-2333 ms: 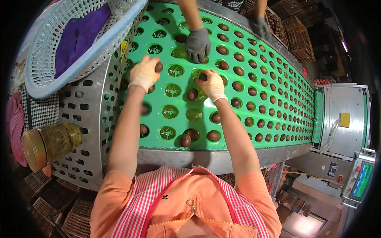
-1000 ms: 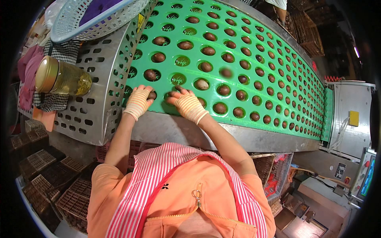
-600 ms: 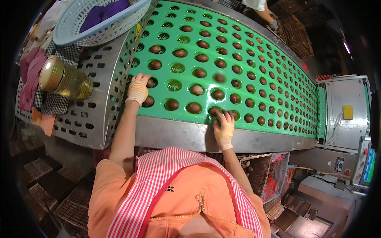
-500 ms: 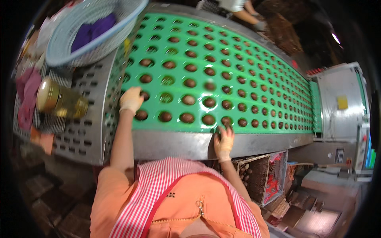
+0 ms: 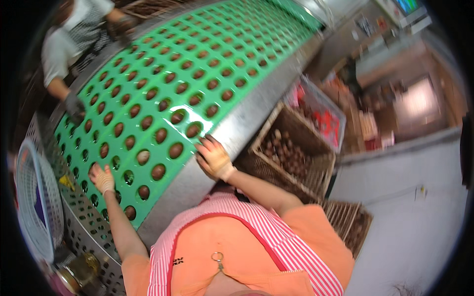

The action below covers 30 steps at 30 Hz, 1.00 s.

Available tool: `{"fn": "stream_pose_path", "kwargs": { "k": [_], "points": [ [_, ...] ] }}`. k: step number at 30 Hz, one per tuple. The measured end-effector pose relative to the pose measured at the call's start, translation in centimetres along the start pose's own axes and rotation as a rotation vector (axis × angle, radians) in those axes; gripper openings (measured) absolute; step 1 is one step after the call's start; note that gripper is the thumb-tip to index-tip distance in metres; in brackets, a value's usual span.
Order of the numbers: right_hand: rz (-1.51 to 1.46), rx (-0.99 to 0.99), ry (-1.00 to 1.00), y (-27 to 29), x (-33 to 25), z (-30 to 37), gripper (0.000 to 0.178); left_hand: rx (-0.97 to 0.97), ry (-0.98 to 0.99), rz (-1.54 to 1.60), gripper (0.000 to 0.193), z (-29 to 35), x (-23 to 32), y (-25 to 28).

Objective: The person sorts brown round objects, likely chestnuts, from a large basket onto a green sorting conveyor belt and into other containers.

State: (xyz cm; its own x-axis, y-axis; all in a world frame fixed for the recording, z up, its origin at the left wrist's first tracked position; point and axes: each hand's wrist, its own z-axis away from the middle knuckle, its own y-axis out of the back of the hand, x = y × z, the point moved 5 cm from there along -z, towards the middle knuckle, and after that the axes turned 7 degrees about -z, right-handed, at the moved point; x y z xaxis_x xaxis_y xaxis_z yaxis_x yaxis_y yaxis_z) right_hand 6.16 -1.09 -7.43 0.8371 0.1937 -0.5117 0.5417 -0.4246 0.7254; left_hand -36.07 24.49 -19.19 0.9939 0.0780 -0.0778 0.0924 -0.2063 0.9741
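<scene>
Rows of brown eggs [image 5: 175,150] sit in the oval holes of a green conveyor belt [image 5: 170,190]. My left hand [image 5: 102,178], in a pale glove with bare fingertips, reaches over the near left part of the belt. Its fingers are apart above the holes, and nothing shows in them. Some holes beside it hold no egg. My right hand [image 5: 215,158], gloved the same way, lies at the belt's near edge on the metal border [image 5: 242,123]. Its fingers are loosely spread, close to an egg [image 5: 193,129], and it holds nothing visible.
Across the belt, at the upper left, a co-worker's dark-gloved hand [image 5: 75,109] is over the belt. A light blue basket [image 5: 37,197] and a jar [image 5: 79,271] are at the left. Below the belt, right, stand a wicker crate with eggs [image 5: 291,163] and a grey crate [image 5: 338,113].
The view has swung to the right, so the co-worker and the crates show more fully. My left hand has left the egg beside it and moved farther in over the belt, its fingers spreading.
</scene>
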Motion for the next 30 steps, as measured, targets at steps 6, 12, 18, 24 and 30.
{"fn": "stream_pose_path", "kwargs": {
  "k": [6, 12, 18, 24, 30],
  "points": [
    [-0.16, 0.17, -0.071, 0.5, 3.9, 1.6, 0.035, 0.157, -0.362, 0.2, 0.063, 7.5, 10.9, 9.7],
    [-0.334, 0.38, -0.198, 6.7, 8.2, 3.6, 0.027, 0.085, -0.462, 0.327, 0.06, 17.8, 19.8, 14.7],
    [0.144, 0.44, -0.631, 18.3, 24.0, 13.9, 0.032, 0.151, -0.336, 0.342, 0.057, 23.1, 16.9, 15.1],
    [-0.006, -0.053, -1.345, 16.8, 34.4, 26.3, 0.07, 0.191, -0.188, 0.174, 0.058, 28.0, 15.6, 14.8],
    [0.191, -0.128, -1.552, 13.1, 37.9, 27.0, 0.061, 0.129, -0.118, 0.189, 0.059, 29.0, 17.6, 16.1]
  ]
}}
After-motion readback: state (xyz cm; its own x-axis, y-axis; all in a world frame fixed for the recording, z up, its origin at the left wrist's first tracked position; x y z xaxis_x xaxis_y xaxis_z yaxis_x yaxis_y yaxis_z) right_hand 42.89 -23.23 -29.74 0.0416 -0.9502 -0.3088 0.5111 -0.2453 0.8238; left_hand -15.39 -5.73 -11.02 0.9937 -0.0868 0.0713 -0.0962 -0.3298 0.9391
